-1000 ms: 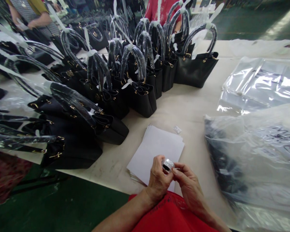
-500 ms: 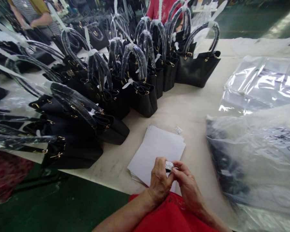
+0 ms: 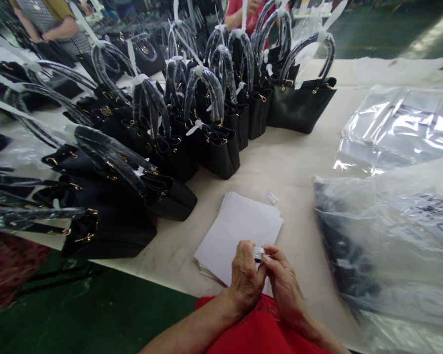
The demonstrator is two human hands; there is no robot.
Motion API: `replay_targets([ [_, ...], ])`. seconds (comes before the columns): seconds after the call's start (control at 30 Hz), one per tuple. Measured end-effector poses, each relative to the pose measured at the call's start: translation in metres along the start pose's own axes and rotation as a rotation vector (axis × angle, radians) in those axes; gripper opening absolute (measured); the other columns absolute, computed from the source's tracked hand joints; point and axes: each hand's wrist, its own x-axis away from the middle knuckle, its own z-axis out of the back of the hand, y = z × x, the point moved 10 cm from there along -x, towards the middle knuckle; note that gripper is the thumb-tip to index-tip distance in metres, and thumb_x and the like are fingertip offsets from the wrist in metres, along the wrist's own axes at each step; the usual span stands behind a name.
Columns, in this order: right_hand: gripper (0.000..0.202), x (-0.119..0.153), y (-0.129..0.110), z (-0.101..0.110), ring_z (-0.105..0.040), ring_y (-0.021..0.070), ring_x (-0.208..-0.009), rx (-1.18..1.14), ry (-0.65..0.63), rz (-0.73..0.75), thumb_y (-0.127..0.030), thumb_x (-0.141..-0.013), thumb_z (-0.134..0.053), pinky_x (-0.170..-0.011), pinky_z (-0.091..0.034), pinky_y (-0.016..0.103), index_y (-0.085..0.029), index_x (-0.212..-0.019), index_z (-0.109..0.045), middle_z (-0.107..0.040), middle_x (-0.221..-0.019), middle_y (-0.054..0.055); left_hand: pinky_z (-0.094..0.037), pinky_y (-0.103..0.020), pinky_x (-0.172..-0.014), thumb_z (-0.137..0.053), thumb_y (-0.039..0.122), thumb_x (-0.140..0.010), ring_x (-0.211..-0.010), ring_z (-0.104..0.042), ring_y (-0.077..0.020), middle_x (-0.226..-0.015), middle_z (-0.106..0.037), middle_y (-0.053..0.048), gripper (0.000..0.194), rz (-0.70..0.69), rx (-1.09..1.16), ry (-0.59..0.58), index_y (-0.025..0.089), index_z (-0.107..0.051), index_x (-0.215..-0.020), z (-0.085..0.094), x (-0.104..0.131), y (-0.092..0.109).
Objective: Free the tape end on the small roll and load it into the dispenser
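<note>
Close to my body, over the near edge of a stack of white sheets (image 3: 239, 226), both hands meet around a small white printed piece (image 3: 258, 253) with a dark underside. My left hand (image 3: 245, 275) is closed on its left side. The fingertips of my right hand (image 3: 284, 278) pinch its right end. The fingers of the two hands touch below it. A small white label (image 3: 272, 198) lies on the table just beyond the sheets.
Many black handbags (image 3: 219, 152) with wrapped handles stand at the left and back of the pale table (image 3: 288, 162). Clear plastic bags (image 3: 402, 128) lie at the right, beside a large filled plastic bag (image 3: 391, 246). Two people stand across the table.
My hands have barely moved and still hold the small piece. Across the table, the hand of the person in red has risen to the chest.
</note>
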Motion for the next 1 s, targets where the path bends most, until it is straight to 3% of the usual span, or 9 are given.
replay_targets([
  [0.53,0.027,-0.006,0.004,0.014,-0.045,0.0133,-0.066,0.055,0.106,0.002,-0.044,-0.071,-0.066,-0.063,-0.039,0.023,-0.021,-0.080,-0.055,-0.052,-0.070,-0.004,-0.048,-0.030,-0.067,-0.049,0.023,-0.085,-0.078,-0.054,-0.0188,-0.083,-0.053,-0.006,0.012,-0.102,-0.024,0.006,0.019,-0.045,-0.095,-0.001,0.001,0.014],
  [0.67,0.030,-0.011,0.002,0.016,-0.046,0.0141,-0.067,0.094,0.015,0.004,-0.049,-0.071,-0.065,-0.062,-0.040,0.024,-0.020,-0.080,-0.059,-0.054,-0.072,-0.002,-0.048,-0.029,-0.064,-0.053,0.027,-0.081,-0.073,-0.055,-0.0170,-0.080,-0.054,-0.003,0.018,0.039,0.039,-0.113,0.018,-0.044,-0.094,-0.004,-0.008,0.007],
  [0.83,0.037,-0.005,-0.012,0.030,-0.053,0.0176,-0.080,0.214,-0.010,0.104,-0.044,-0.073,-0.067,-0.070,-0.043,0.027,-0.023,-0.104,-0.064,-0.062,-0.090,0.003,-0.047,-0.028,-0.064,-0.060,0.028,-0.072,-0.072,-0.057,-0.0168,-0.080,-0.055,-0.002,0.037,0.218,0.166,-0.237,0.018,-0.041,-0.102,-0.007,-0.010,-0.003],
  [0.93,0.033,-0.002,-0.019,0.027,-0.056,0.0204,-0.087,0.239,-0.084,0.142,-0.039,-0.070,-0.071,-0.079,-0.045,0.031,-0.024,-0.100,-0.067,-0.064,-0.092,0.004,-0.045,-0.027,-0.061,-0.059,0.024,-0.068,-0.067,-0.055,-0.0148,-0.079,-0.055,-0.001,0.042,0.262,0.265,-0.334,0.018,-0.038,-0.103,-0.016,-0.007,-0.004],
  [1.0,0.025,-0.001,-0.025,0.023,-0.056,0.0201,-0.083,0.282,-0.123,0.169,-0.039,-0.071,-0.070,-0.077,-0.046,0.031,-0.024,-0.091,-0.070,-0.064,-0.088,0.004,-0.043,-0.025,-0.059,-0.059,0.022,-0.066,-0.064,-0.053,-0.0126,-0.081,-0.055,0.000,0.045,0.276,0.345,-0.399,0.018,-0.036,-0.104,-0.022,-0.004,-0.003],
])
